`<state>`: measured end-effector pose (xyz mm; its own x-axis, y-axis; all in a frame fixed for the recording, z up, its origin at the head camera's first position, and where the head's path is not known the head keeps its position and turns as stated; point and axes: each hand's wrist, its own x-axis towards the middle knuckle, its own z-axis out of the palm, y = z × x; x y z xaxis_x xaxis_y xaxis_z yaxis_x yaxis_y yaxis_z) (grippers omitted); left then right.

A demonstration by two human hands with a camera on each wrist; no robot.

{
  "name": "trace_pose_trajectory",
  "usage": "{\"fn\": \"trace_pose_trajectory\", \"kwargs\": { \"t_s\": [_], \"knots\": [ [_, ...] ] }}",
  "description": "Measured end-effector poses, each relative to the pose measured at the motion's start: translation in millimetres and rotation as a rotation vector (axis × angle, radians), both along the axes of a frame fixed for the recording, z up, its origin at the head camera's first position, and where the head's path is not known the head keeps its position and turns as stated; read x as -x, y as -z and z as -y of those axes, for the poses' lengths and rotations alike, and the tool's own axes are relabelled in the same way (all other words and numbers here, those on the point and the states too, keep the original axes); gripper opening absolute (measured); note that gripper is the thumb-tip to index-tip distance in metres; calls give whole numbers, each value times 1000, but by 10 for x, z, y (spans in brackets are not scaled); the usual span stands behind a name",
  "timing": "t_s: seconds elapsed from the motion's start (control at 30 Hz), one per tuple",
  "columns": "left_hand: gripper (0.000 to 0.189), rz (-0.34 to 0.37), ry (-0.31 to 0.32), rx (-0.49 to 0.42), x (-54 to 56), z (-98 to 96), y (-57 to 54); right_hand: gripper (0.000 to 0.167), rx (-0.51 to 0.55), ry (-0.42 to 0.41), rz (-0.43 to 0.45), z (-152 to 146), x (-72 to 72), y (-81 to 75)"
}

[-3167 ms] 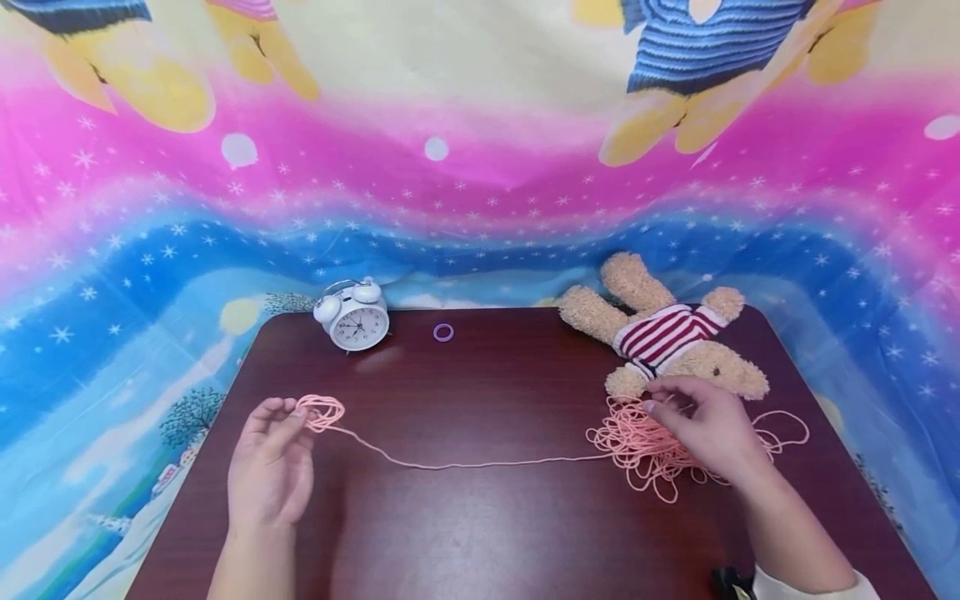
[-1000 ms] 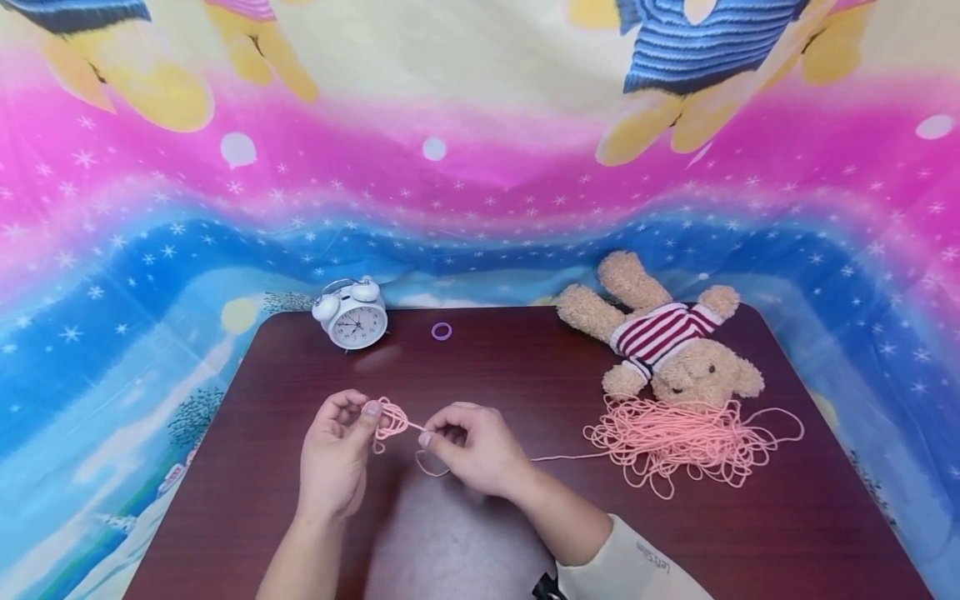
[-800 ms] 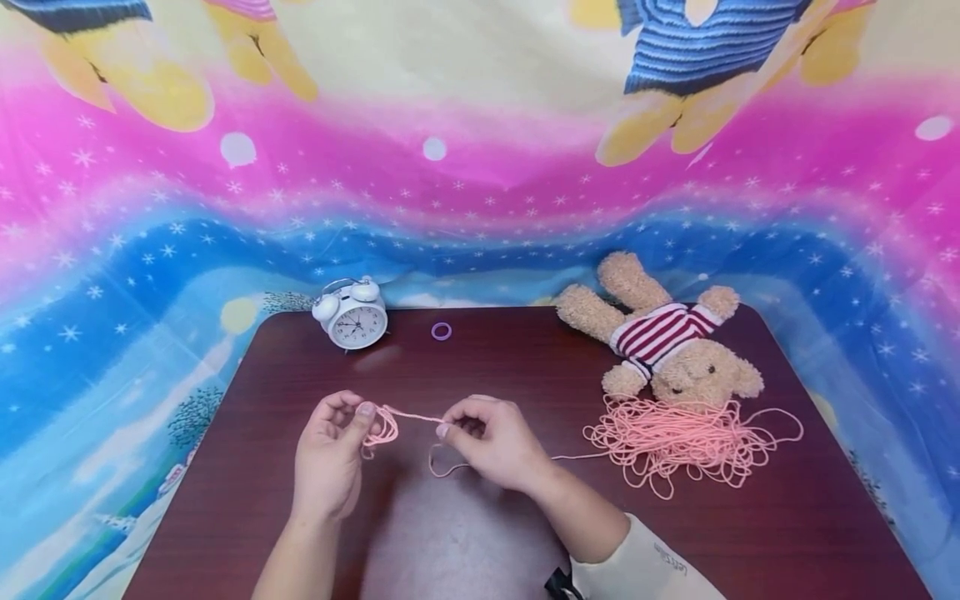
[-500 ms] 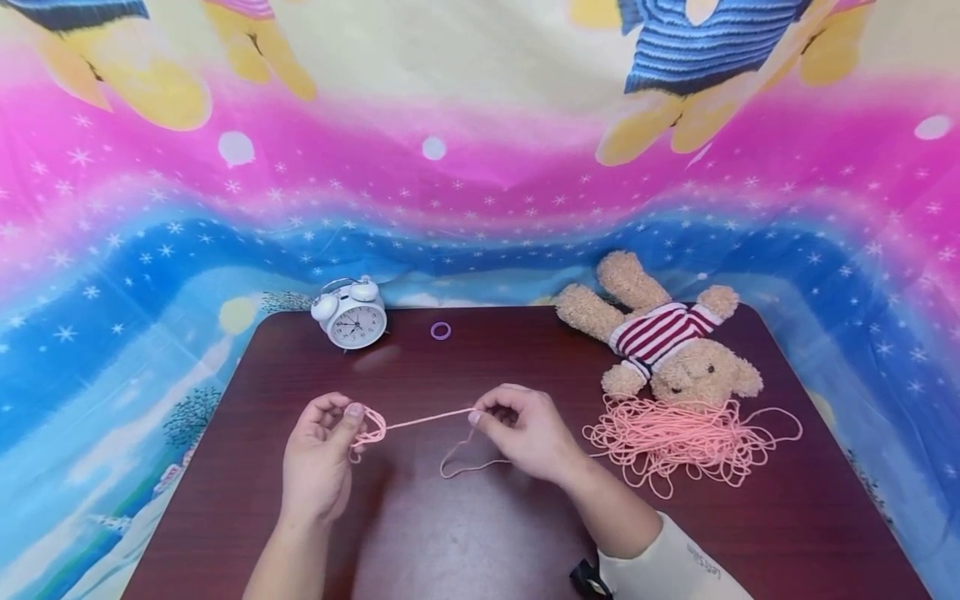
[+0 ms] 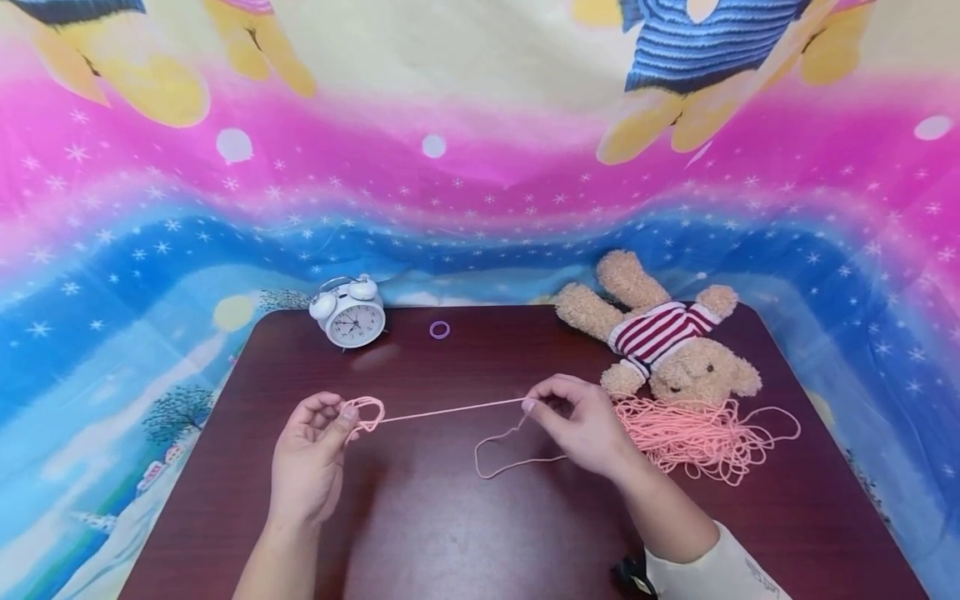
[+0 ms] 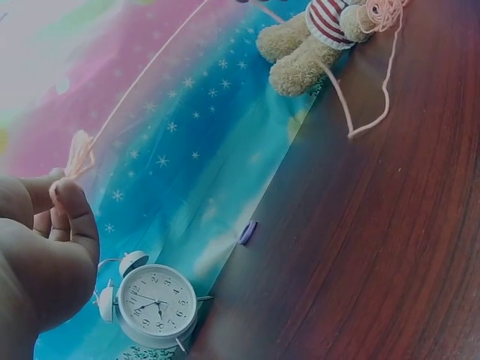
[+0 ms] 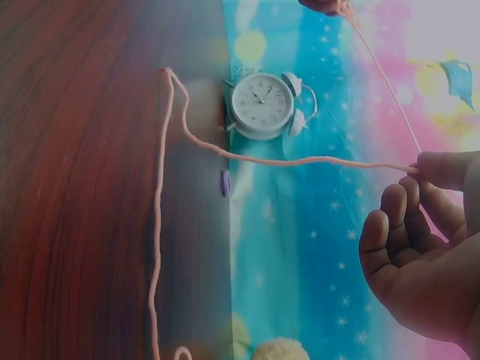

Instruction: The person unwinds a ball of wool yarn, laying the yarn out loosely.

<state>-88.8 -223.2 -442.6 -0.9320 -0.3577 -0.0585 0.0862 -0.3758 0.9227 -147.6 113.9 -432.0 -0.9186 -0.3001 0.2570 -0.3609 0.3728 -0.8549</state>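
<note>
Between thumb and fingers, my left hand (image 5: pixel 309 462) pinches a small bundle of looped pink yarn (image 5: pixel 368 412). A single strand (image 5: pixel 453 409) runs taut from it to my right hand (image 5: pixel 588 425), which pinches the strand between thumb and forefinger. Past the right fingertips, slack yarn sags in a loop toward the table and leads back to a tangled pile of pink yarn (image 5: pixel 697 437), partly hidden behind the right hand. In the left wrist view the looped bundle (image 6: pixel 79 156) sticks up above the left fingertips.
A teddy bear (image 5: pixel 663 333) in a striped shirt lies at the right rear, touching the yarn pile. A white alarm clock (image 5: pixel 354 317) stands at the back left, with a purple ring (image 5: pixel 439 330) beside it. A printed cloth (image 5: pixel 480 192) hangs behind the dark table (image 5: pixel 450 517).
My right hand has come from the pile to the left hand, then drawn back rightward, pulling the strand between them longer and straight. My left hand has lately shifted slightly left, still holding the loops.
</note>
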Motion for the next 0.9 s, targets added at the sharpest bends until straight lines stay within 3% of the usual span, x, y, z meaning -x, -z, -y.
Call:
{"fn": "trace_pose_trajectory", "kwargs": {
  "t_s": [0.27, 0.57, 0.9],
  "knots": [
    [28, -26, -26, -60, -2, 66, -25, 10, -60, 39, 4, -268, -41, 38],
    [28, -77, -48, -121, -9, 130, -28, 3, -126, 115, 57, -654, -96, 33],
    [29, -80, -95, -139, -34, 220, -22, 13, -230, 252, 92, -1155, -157, -64]
  ]
}}
